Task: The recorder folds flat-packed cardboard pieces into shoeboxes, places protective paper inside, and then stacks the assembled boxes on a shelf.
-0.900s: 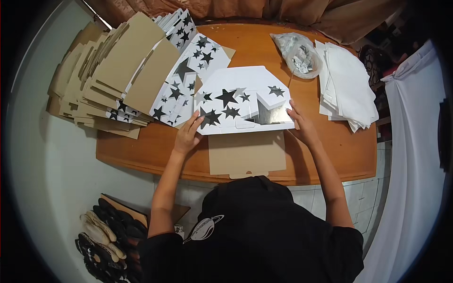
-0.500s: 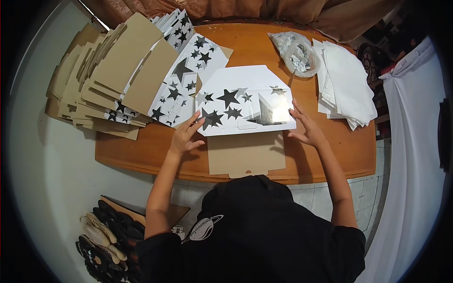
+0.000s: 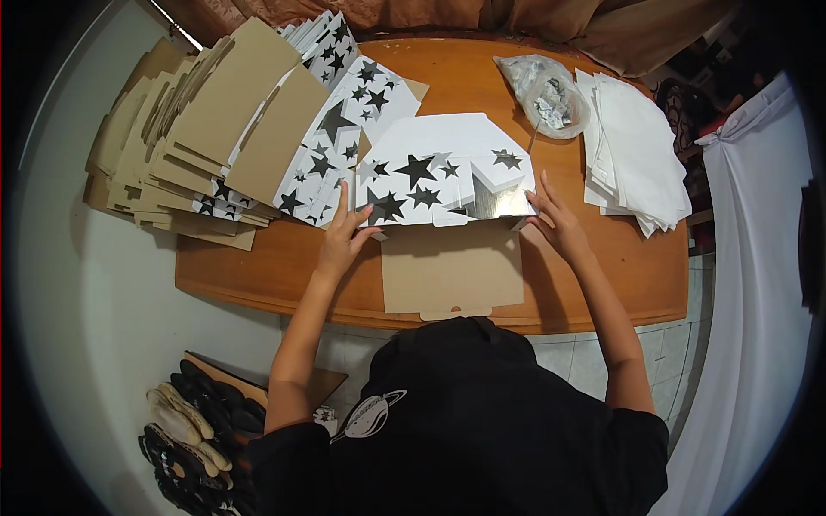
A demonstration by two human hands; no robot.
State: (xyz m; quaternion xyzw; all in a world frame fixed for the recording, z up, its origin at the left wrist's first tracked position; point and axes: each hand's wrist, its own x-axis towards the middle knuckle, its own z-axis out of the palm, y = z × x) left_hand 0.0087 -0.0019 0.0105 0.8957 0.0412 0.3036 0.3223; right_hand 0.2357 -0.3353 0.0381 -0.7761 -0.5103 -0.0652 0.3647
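Observation:
A white cardboard box [image 3: 449, 144] printed with black and silver stars lies partly folded on the table in front of me. Its plain brown panel [image 3: 452, 279] stretches flat toward me and has a tab at the near edge. My left hand [image 3: 342, 245] grips the star panel's near left corner, thumb and fingers at the edge and index finger pointing up. At the opposite corner, my right hand [image 3: 559, 225] holds the right edge with bent fingers. The near strip of the star panel is bent down between both hands, so its underside is hidden.
Stacked flat brown cardboard boxes [image 3: 228, 95] lean at the left, beside more star-printed boxes [image 3: 366, 99]. Back right are a clear plastic bag [image 3: 555, 99] of silvery pieces and a pile of white sheets [image 3: 632, 146]. Shoes [image 3: 198, 430] lie on the floor at lower left.
The near strip of the star panel has folded downward, and its near edge now sits farther from me. More of the brown panel shows. Both hands stay at the box's sides.

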